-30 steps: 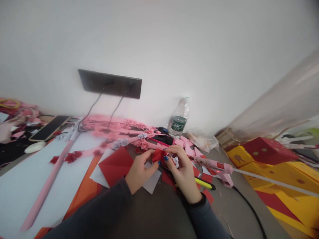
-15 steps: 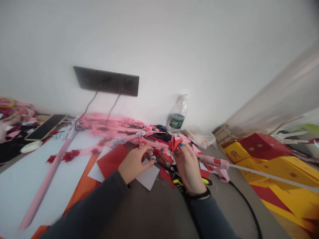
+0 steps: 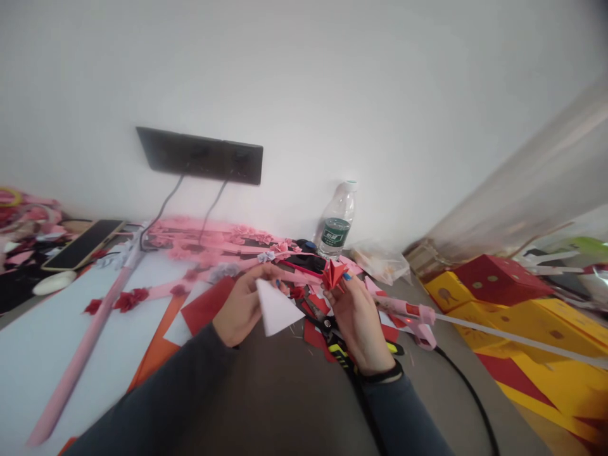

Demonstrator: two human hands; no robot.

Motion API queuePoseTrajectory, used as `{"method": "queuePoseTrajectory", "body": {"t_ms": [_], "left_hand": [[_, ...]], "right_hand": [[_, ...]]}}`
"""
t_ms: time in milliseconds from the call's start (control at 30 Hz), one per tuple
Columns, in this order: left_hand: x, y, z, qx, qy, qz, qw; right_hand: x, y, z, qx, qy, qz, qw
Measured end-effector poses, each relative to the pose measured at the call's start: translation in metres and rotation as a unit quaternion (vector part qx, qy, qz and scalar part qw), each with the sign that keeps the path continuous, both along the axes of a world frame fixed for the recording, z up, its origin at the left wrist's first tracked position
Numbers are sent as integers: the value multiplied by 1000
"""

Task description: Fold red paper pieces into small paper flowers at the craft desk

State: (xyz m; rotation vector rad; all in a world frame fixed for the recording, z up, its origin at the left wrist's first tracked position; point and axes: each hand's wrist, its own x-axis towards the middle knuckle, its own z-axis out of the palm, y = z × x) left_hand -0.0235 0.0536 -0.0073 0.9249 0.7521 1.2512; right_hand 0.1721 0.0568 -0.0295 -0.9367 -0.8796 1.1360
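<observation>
A white piece of paper [image 3: 279, 309] is pinched in my left hand [image 3: 241, 305], raised at a tilt off the grey table. My right hand [image 3: 360, 323] is closed on a folded red paper flower [image 3: 334, 275] with pointed petals, held upright between thumb and fingers. Scissors [image 3: 327, 324] with black and yellow-green handles lie partly hidden under my right hand. To the right of that hand rests a pink glue gun [image 3: 412, 318] with a white glue stick [image 3: 515, 340] sticking out of its back. A red paper sheet [image 3: 205, 308] lies behind my left hand.
Pink stems with paper flowers [image 3: 251, 234] lie along the wall. A water bottle [image 3: 336, 221] stands behind my hands. At left are a pink tube [image 3: 80, 361], white sheets [image 3: 42, 354] and a phone [image 3: 84, 244]; yellow and red boxes [image 3: 515, 310] sit at right.
My left hand has picked up the white paper from the table and drawn slightly left with it. My right hand still holds the red paper flower in nearly the same place.
</observation>
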Motion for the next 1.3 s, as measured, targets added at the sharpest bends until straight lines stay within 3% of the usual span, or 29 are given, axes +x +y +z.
{"method": "queuePoseTrajectory", "body": {"t_ms": [133, 367, 433, 600, 667, 767, 867, 1000, 1167, 1300], "left_hand": [[0, -6, 9, -2, -48, -18, 999], [-3, -5, -1, 105, 121, -10, 987], [-2, -3, -7, 98, 152, 1, 983], [0, 5, -14, 10, 59, 106, 993], [-2, 6, -14, 27, 31, 147, 988], [-3, 4, -11, 87, 66, 170, 979], [-1, -1, -10, 109, 91, 92, 986], [7, -6, -14, 102, 134, -18, 986], [12, -7, -20, 30, 145, -77, 986], [14, -7, -17, 5, 123, -81, 989]], "right_hand": [[-4, -2, 2, -14, 27, 12, 999], [-3, -1, -1, -1, 14, 16, 1000], [-4, 0, -1, 0, -1, 16, 1000], [-4, -1, -2, 1, -11, 20, 1000], [-3, -1, -4, 9, -25, 14, 1000], [-4, -4, -4, 40, -95, -13, 995], [-7, -8, -2, 77, -190, -7, 979], [-12, -12, 1, 106, -241, 38, 964], [-13, -13, 2, 163, -325, 42, 931], [-13, -15, 5, 193, -364, 50, 910]]}}
